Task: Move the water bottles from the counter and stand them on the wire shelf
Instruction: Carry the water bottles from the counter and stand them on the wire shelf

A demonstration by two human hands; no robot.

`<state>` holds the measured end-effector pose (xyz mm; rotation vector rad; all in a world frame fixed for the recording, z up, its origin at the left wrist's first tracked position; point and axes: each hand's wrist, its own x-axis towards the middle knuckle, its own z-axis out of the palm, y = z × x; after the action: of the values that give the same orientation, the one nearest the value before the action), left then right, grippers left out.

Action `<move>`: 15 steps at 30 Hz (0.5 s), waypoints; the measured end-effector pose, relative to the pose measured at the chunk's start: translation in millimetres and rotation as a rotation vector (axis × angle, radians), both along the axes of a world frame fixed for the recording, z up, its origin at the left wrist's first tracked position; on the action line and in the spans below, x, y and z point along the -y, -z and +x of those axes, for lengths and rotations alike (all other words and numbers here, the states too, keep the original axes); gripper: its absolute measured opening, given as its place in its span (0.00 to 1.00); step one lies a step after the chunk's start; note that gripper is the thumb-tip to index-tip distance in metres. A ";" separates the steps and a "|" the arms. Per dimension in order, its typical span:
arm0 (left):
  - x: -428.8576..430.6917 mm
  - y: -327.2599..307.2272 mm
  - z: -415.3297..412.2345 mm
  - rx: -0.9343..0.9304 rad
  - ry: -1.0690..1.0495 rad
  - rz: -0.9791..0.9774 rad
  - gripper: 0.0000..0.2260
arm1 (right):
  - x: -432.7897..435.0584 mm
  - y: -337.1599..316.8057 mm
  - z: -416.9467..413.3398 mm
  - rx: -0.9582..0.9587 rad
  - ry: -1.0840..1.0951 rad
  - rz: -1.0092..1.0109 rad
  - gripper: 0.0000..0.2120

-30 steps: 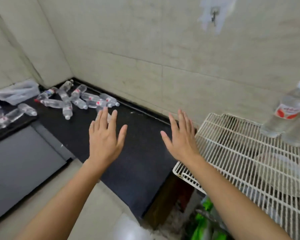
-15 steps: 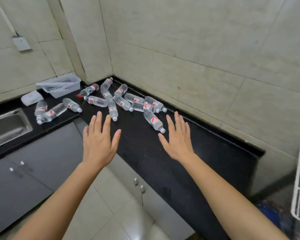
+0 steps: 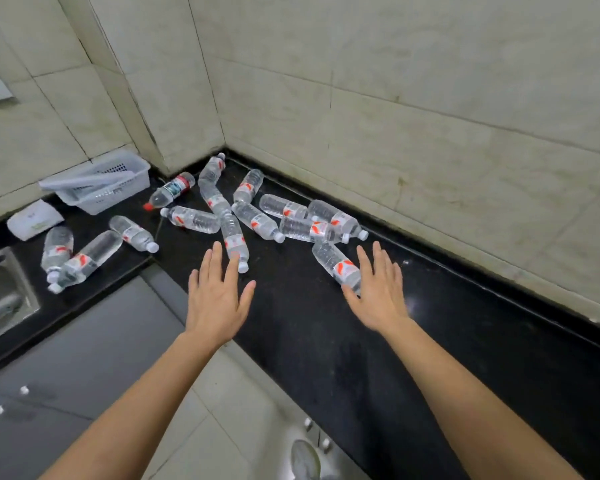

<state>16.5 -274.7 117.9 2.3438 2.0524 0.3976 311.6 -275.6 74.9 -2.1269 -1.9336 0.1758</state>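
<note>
Bottle (image 3: 338,268) — just beside right hand (image 3: 378,293)

Pale tiled walls (image 3: 413,109) meet in a corner above a black L-shaped counter (image 3: 326,327). Grey cabinets (image 3: 84,358) below. Steel sink (image 3: 0,299) at left. Light floor tiles (image 3: 215,438).

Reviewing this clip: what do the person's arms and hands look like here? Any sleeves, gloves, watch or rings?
Both forearms are bare as far as the frame shows, with no sleeves in view. The left hand and right hand wear no gloves. No watch, bracelet or ring is visible on either wrist or on the fingers.
</note>
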 end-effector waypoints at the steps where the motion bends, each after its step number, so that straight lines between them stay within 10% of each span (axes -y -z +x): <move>1: -19.1 4.7 -1.3 -0.031 0.014 -0.039 0.29 | -14.4 4.0 -0.8 -0.012 0.022 -0.025 0.39; 15: -224.8 75.9 -33.9 -0.581 0.334 -0.449 0.34 | -115.3 65.4 -0.3 -0.131 0.261 -0.386 0.48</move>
<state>-17.4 -49.9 41.9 2.6034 1.5961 -0.7460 311.3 -160.3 9.5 -2.5100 -1.6308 0.6644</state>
